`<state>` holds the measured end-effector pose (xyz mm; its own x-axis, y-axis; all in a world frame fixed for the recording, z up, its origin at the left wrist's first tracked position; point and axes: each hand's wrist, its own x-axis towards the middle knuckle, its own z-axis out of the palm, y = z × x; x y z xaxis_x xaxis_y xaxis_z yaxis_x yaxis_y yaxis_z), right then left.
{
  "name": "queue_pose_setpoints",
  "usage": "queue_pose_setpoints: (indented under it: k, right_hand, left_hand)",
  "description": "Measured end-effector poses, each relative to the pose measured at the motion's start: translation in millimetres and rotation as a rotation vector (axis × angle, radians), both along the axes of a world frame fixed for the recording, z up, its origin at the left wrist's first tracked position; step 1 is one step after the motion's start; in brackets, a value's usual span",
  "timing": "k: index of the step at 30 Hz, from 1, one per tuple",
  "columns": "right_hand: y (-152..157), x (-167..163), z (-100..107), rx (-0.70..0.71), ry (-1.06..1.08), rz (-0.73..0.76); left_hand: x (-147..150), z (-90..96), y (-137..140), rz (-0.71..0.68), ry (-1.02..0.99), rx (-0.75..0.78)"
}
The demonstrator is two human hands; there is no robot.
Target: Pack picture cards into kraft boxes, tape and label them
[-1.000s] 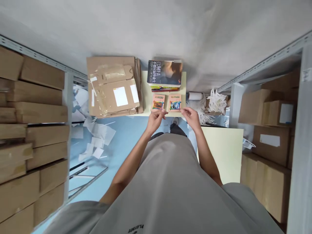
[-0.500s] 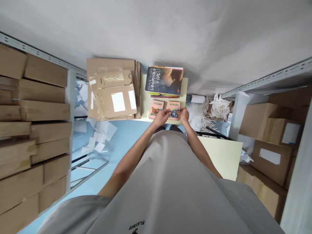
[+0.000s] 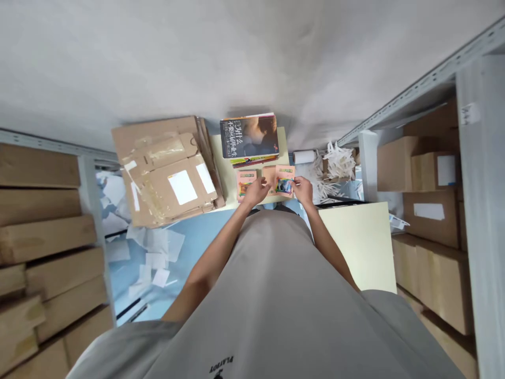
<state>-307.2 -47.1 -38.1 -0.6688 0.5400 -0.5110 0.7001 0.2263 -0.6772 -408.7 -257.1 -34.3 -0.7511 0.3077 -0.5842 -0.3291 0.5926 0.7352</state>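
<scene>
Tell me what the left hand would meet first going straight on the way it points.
Probably the plain pink surface just ahead, then the pink booklet with the blue picture, which the right hand holds by its edge. Depth is unclear; the left hand may already touch that surface.

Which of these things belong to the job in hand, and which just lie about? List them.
Apparently in the job:
pink book, pinched by the right hand
other pink book, near the left hand

Apparently just lying about:
stack of books, untouched
flat cardboard
paper roll
paper strips
loose sheets
</scene>
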Motion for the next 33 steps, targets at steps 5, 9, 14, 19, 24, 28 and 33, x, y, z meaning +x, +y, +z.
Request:
queue_pose_setpoints:
  k: [5,9,14,19,24,28,33]
  right_hand:
    - [-23.3,63.0,29.1,-0.279,0.295,-0.345]
    - [-54.4,118.2,58.4,-0.268,0.378,-0.564]
    - [-97.5,190.4,94.8,-0.215,0.424,-0.817]
    - [-130.6,252.3,118.3,-0.17,0.538,-1.048]
    - [-137.3,290.8,124.7,-0.092,0.658,-1.215]
    - [-122.9,318.8,125.4,-0.063,0.712,-1.231]
    - [-88.3,367.1,117.0,-0.003,0.723,-1.219]
  left_hand:
    - [15.2,13.0,6.3,-0.12,0.029,0.185]
    - [43.5,24.3,6.9,-0.269,-0.104,0.413]
    - [86.1,32.3,10.3,-0.434,-0.362,0.49]
    - [126.8,52.2,29.9,-0.596,-0.464,0.516]
    - [157.9,85.9,54.3,-0.753,-0.458,0.555]
    - [183.7,101.3,79.3,-0.791,-0.457,0.535]
    - [236.0,100.1,121.5,-0.791,-0.406,0.488]
